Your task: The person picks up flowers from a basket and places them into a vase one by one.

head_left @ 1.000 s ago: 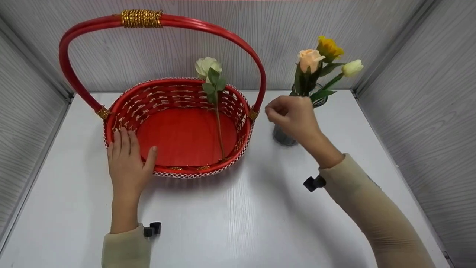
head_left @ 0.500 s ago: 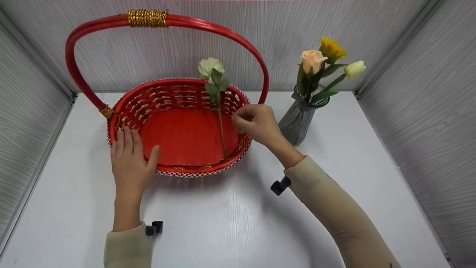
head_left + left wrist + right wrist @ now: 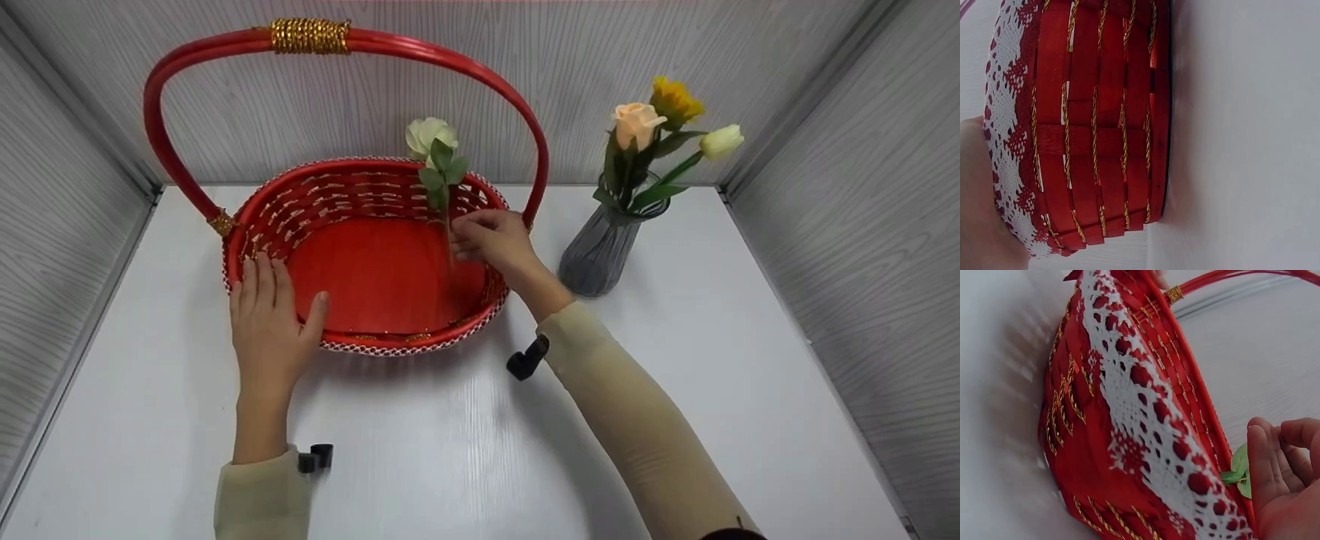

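A red woven basket [image 3: 367, 277] with a tall arched handle sits on the table. My left hand [image 3: 270, 322] lies over its front-left rim, fingers straight and thumb spread; the left wrist view shows part of this hand [image 3: 985, 208] against the lace edging. A white rose [image 3: 431, 139] leans in the basket, its bloom above the back rim. My right hand [image 3: 499, 244] is over the right side of the basket, fingertips beside the rose stem, whose lower part is blurred. In the right wrist view, green leaves [image 3: 1241, 472] show behind the fingers [image 3: 1258, 455], which look loosely extended.
A grey glass vase [image 3: 600, 251] stands right of the basket. It holds a peach rose [image 3: 637, 126], a yellow flower [image 3: 675, 101] and a pale tulip [image 3: 721, 141]. Panelled walls [image 3: 847, 225] enclose the white table [image 3: 420, 450] at the back and sides.
My right hand has moved left from in front of the vase, over the basket's right rim to the rose stem, and its fingers have loosened. The left hand stays on the rim.
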Motion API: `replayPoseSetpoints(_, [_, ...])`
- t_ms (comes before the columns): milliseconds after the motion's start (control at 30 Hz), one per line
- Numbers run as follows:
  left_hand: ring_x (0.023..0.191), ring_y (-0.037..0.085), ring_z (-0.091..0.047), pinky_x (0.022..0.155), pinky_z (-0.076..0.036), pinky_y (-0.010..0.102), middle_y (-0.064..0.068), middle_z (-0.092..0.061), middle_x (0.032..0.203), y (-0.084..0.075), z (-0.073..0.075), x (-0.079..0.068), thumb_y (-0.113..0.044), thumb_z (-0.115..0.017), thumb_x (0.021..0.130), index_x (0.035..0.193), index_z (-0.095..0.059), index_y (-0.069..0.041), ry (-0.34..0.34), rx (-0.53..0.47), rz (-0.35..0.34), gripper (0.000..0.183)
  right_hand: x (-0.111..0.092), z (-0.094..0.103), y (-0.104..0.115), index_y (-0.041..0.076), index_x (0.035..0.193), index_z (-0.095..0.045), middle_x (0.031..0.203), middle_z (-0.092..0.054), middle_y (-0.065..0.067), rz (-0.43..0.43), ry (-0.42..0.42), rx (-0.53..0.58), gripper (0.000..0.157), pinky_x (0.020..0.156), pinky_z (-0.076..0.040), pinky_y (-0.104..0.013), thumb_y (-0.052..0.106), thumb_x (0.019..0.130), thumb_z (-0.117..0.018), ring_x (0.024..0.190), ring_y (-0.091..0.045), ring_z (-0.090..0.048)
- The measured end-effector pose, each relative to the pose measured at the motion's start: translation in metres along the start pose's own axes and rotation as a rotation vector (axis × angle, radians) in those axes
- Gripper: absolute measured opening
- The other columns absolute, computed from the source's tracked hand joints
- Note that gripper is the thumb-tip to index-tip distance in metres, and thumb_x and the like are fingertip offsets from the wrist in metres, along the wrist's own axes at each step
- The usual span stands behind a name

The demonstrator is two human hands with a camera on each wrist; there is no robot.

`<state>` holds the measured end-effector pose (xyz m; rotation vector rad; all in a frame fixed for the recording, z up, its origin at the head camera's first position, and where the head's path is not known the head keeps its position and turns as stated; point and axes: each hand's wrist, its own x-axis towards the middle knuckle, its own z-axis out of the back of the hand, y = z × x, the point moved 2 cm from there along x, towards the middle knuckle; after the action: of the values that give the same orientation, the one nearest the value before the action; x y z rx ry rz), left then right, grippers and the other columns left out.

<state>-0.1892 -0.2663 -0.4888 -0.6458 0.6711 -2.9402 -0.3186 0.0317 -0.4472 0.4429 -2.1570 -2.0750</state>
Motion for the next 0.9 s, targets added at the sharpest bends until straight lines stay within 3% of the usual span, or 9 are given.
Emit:
replayPoseSetpoints(300, [0.152,0.039,-0.015,0.124,-0.005,0.052,0.022,-0.024,0.162,-0.001,0.0,0.001,-0.053,-0.05,0.096,0.154,-0.029,0.002,0.003,0.002,-0.003,0.082,0.012,-0.009,-0.008,-0.001,0.113,-0.069,0.097,-0.069,-0.015,-0.012,-0.028,-0.03,0.02,0.086,-0.059,-0.042,0.011,0.099,-0.062,0.085,-0.023,-0.07])
replayPoseSetpoints(500, [0.152,0.04,-0.015,0.124,-0.004,0.053,0.023,-0.024,0.162,-0.001,-0.001,0.001,-0.052,-0.049,0.096,0.155,-0.029,0.001,0.006,0.001,-0.006,0.082,0.016,-0.013,-0.013,0.005,0.11,-0.071,0.098,-0.069,-0.012,0.004,-0.087,-0.13,0.016,0.085,-0.059,-0.042,0.01,0.097,-0.063,0.087,-0.023,-0.069])
replayPoseSetpoints(700, [0.153,0.038,-0.014,0.124,-0.004,0.052,0.022,-0.024,0.162,0.0,0.001,0.001,-0.053,-0.049,0.096,0.155,-0.028,0.001,0.012,0.009,0.005,0.082,0.019,-0.017,-0.017,0.004,0.12,-0.068,0.109,-0.067,-0.01,0.026,-0.108,-0.198,0.024,0.086,-0.058,-0.037,0.011,0.097,-0.063,0.097,-0.027,-0.067])
replayPoseSetpoints(900, [0.152,0.039,-0.015,0.124,-0.005,0.053,0.023,-0.025,0.161,-0.002,0.001,0.0,-0.05,-0.052,0.095,0.154,-0.03,0.002,0.003,0.004,0.003,0.081,0.02,-0.018,-0.018,0.006,0.126,-0.066,0.124,-0.065,-0.012,0.054,-0.163,-0.318,0.031,0.093,-0.052,-0.033,0.014,0.095,-0.064,0.108,-0.019,-0.06])
